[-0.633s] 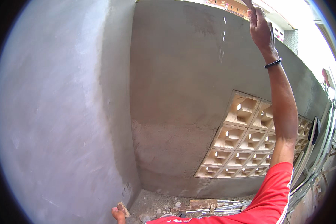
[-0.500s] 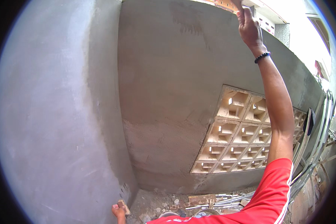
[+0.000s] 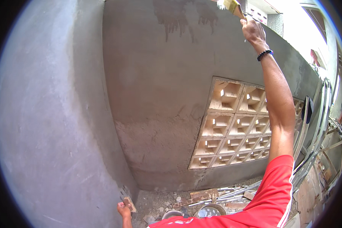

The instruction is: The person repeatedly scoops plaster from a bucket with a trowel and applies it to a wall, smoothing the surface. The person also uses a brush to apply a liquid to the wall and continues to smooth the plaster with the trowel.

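The right hand (image 3: 253,31) is reaching high up the wall (image 3: 159,95), fingers wrapped shut round the handle of a brush (image 3: 231,5) whose pale bristles are touching the wall's top edge. Just left of the brush, a dark wet patch (image 3: 184,17) is spreading on the wall with drips running down from it, so the step in hand looks like wetting the fresh render along the top. The left hand (image 3: 124,209) is hanging low at the foot of the wall, closed round a small float (image 3: 127,199) with a wooden handle, its blade lying against the side wall.

Below the brush and to the right, a panel of pale vent blocks (image 3: 235,125) is sitting in the wall. A bucket (image 3: 211,210) is standing on the rubble at the wall's base.

The next move probably calls for drawing the brush sideways along the top edge, keeping the bristles pressed lightly and the strokes overlapping the wet patch, while the raised arm is holding steady at full stretch.
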Tool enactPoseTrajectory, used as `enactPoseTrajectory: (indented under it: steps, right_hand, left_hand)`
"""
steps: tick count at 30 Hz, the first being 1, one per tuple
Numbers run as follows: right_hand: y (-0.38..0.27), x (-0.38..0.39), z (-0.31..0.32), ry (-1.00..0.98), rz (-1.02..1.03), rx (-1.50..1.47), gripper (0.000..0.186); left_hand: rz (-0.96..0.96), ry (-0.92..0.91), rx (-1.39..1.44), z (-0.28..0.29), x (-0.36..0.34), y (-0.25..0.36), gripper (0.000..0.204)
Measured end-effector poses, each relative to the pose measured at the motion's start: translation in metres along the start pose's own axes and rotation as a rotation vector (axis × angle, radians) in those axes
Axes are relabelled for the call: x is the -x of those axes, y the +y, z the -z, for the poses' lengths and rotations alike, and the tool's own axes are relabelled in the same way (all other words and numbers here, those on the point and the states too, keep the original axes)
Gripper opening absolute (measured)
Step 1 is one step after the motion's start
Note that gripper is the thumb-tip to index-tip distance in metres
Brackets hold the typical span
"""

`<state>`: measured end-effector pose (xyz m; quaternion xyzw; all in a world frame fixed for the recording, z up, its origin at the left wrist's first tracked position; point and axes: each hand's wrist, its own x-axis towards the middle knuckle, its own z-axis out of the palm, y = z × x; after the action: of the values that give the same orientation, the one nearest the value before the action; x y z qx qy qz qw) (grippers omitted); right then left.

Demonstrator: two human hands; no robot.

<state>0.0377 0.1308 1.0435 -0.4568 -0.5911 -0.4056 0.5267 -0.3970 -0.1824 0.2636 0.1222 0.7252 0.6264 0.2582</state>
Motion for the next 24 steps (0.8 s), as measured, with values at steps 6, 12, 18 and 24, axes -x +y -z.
enactPoseTrajectory:
  steps: [6,12,18,24]
  right_hand:
    - [-0.010,0.006,0.015,0.439,-0.098,-0.287,0.029]
    - [-0.016,0.023,-0.018,0.326,-0.221,-0.367,0.030]
    - [-0.083,0.033,-0.012,0.313,-0.150,-0.499,0.025]
    - [-0.183,0.019,-0.005,0.513,0.043,-0.801,0.018]
  left_hand:
    - [0.022,0.054,-0.036,0.017,0.008,0.002,0.034]
    - [-0.008,0.057,-0.002,0.021,-0.004,-0.006,0.034]
    - [0.011,0.069,0.030,0.023,-0.008,-0.011,0.034]
    - [-0.006,0.074,0.019,0.014,-0.007,-0.002,0.034]
